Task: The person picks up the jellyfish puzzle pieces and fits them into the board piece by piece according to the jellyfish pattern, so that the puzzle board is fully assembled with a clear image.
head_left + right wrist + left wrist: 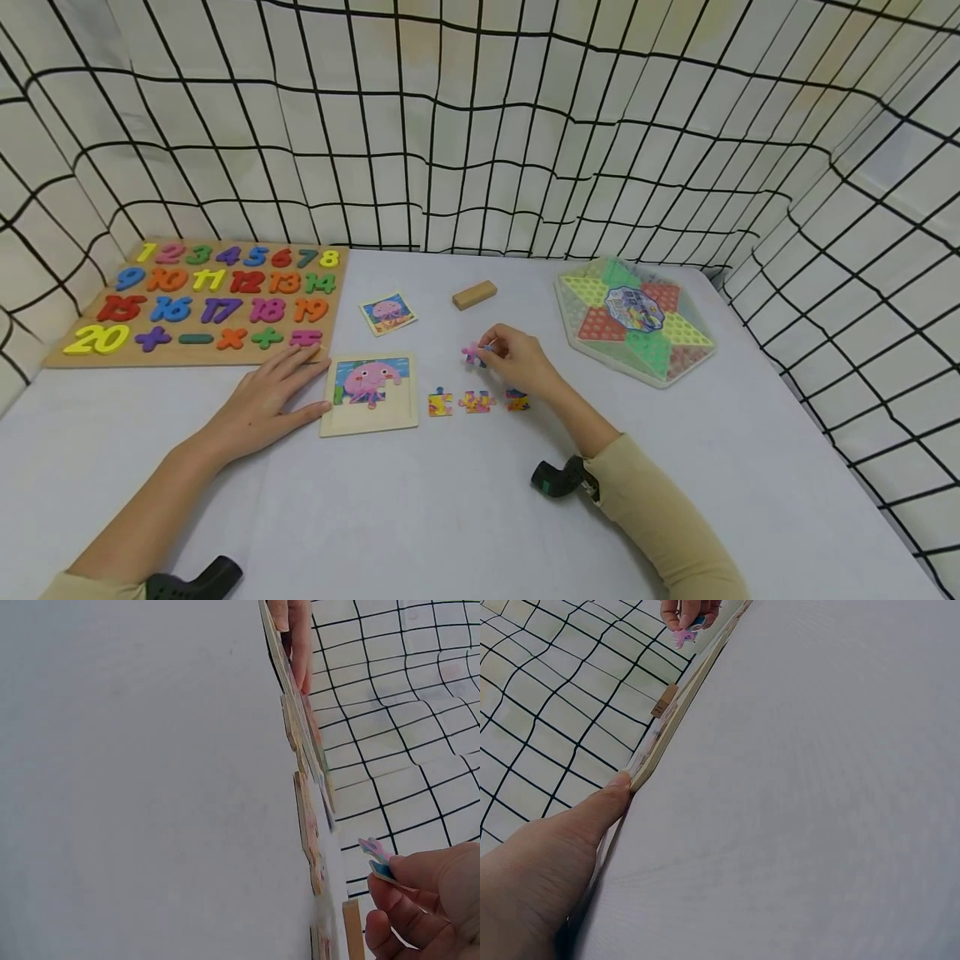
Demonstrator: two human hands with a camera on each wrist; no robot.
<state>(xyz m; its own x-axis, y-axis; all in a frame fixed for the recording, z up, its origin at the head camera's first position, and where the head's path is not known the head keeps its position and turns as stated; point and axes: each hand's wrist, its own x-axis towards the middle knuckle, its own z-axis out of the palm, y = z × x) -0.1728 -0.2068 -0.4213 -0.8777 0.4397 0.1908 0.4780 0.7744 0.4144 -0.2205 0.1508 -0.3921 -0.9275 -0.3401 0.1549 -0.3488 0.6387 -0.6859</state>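
A pink and blue jigsaw piece (472,356) is pinched between thumb and fingers of my right hand (521,360), over the table right of the puzzle. The right wrist view shows that jigsaw piece (379,859) tilted at the fingertips. My left hand (262,400) lies with fingers spread, its thumb at the left edge of the wooden puzzle tray (405,417) and its fingertips by the number board's corner. A partly filled pink octopus picture (367,381) sits in the tray, with bare wood at its lower right. Loose jigsaw pieces (440,403) lie in a row to the right.
Behind the tray are a small octopus picture card (387,314) and a wooden block (474,295). The colourful number board (247,357) lies at left, a star-patterned hexagonal game box (636,321) at right. Black netting (472,108) over white cloth borders the table.
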